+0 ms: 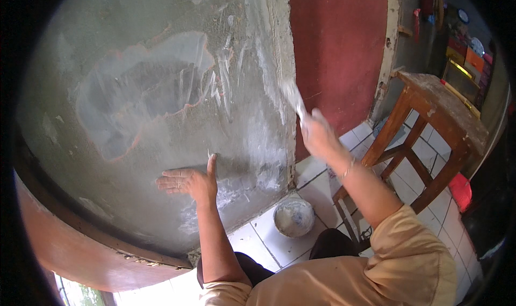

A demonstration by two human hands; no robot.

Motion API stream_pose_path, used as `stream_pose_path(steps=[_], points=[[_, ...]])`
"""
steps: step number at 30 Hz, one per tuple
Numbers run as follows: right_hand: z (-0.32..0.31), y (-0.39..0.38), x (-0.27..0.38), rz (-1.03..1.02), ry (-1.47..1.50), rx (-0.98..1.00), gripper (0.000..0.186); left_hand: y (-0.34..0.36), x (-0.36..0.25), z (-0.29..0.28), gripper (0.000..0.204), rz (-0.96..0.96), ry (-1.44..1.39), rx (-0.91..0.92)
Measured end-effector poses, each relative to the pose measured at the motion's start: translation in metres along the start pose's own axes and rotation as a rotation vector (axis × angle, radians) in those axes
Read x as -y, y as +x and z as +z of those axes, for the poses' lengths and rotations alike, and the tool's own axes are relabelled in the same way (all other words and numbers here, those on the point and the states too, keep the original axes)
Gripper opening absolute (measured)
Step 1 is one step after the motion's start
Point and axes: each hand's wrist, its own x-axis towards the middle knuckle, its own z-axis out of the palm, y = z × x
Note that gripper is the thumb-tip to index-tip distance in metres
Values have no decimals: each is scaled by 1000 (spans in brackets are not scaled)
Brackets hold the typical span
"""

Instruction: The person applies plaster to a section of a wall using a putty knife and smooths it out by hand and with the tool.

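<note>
My left hand [194, 183] lies against the grey plastered wall [161, 136], fingers stretched out to the left and thumb pointing up. White paste marks the thumb tip. My right hand [319, 136] is closed round the handle of a putty knife [293, 99], which is smeared by motion. The blade points up and left, by the wall's right-hand corner edge; I cannot tell whether it touches. White streaks and a smoother grey patch [177, 64] mark the wall. Below, a round bowl [295, 234] with white paste inside stands on the floor.
A worn wooden stool [430, 91] stands at the right, with a stick-like yellow and red item [461, 99] on top. Behind the corner is a red panel [341, 58]. White tiles [263, 225] cover the floor. A brown curved-looking wooden frame [80, 228] borders the wall at lower left.
</note>
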Motion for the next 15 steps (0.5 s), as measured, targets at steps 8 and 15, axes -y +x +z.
stream_pose_path(steps=[8,15], points=[[23,-48,-24,-2,412,-117,38,1,2,5,143,34,-20,-50],[39,23,34,-61,587,-499,33,2,1,3,143,13,-3,-14]])
